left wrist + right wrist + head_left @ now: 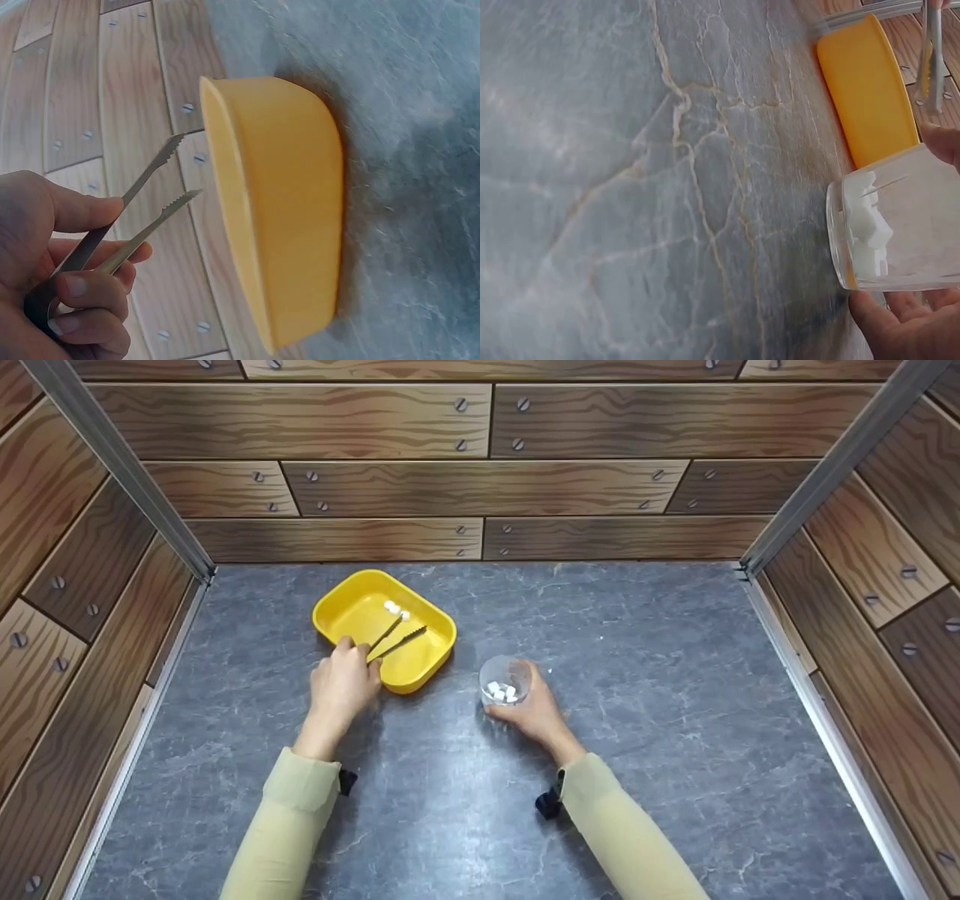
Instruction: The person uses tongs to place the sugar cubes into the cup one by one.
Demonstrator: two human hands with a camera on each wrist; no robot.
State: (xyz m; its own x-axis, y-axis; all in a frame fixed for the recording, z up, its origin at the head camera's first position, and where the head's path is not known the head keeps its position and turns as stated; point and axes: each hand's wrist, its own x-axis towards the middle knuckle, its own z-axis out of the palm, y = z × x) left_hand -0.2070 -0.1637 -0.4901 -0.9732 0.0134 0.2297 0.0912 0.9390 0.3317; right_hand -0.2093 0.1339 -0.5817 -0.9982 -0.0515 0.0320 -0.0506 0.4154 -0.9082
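Note:
My left hand holds metal tongs with serrated tips, thumb on one arm and fingers round the other. The tips stand apart, with nothing between them, over the yellow tray. Inside the tray, near its far side, lie a few small white cubes. To the right, my right hand grips a clear glass around its side. Several white cubes rest at the bottom of the glass. In the left wrist view the tray's outer wall hides what is inside.
A grey marbled tabletop lies under everything. Wood-patterned walls with metal corner strips close it in at the back and both sides. Tiny white specks lie right of the glass.

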